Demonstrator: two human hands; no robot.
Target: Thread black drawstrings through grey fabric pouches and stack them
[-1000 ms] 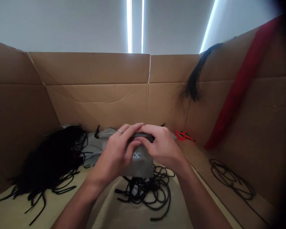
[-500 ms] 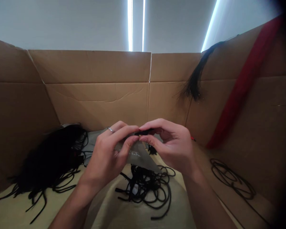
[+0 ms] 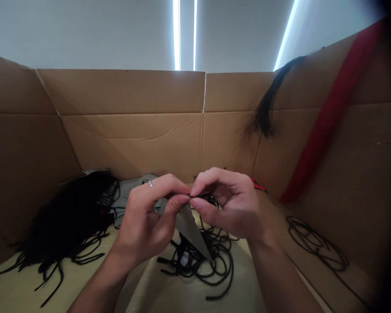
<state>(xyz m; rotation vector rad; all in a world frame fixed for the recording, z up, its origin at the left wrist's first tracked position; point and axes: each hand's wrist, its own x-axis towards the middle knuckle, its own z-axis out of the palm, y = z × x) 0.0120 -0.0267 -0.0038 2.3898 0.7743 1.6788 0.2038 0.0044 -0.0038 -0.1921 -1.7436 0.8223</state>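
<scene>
Fingertip to fingertip, my left hand (image 3: pixel 153 213) and my right hand (image 3: pixel 230 202) meet in front of me, both closed in a pinch. A grey piece of cloth (image 3: pixel 193 230) hangs from my left hand, its corner pointing down to the right. At its edge a thin black cord (image 3: pixel 206 196) runs into my right hand's pinch; the exact grip is partly hidden by the fingers. Beneath, a loose tangle of black cords (image 3: pixel 220 256) lies on the pale yellow table surface (image 3: pixel 150 287).
At left lies a big heap of black cords (image 3: pixel 65 217), with grey cloth pieces (image 3: pixel 128 191) behind it. Cardboard walls (image 3: pixel 133 95) enclose the space. A black thread bundle (image 3: pixel 269 104) and a red strip (image 3: pixel 332 117) hang right, above a coiled cord (image 3: pixel 317 243). A red-handled object (image 3: pixel 259 186) is partly hidden.
Both hands have dropped slightly. The grey cloth has turned, hanging steeper and narrower, and its white print no longer shows clearly. More black cord shows under my right fingers.
</scene>
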